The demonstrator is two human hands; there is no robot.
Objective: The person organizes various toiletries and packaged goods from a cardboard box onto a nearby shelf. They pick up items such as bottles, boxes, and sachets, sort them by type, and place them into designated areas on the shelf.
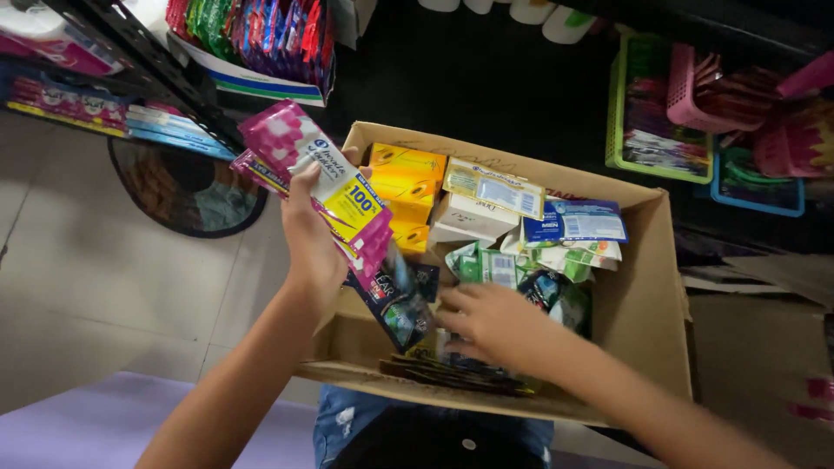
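Both forearms are bare, no sleeves, rings or watch showing; below the left hand and right hand, what appears to be torn blue denim.

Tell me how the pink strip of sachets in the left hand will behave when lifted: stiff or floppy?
Probably floppy: the pink strip of sachets bends over the left hand. Likely light, since a one-handed grip holds several. Its glossy film may slip.

A single head-worn camera looks steeply down from close above at an open cardboard box held near the body. Shelves lie far left, baskets far right.
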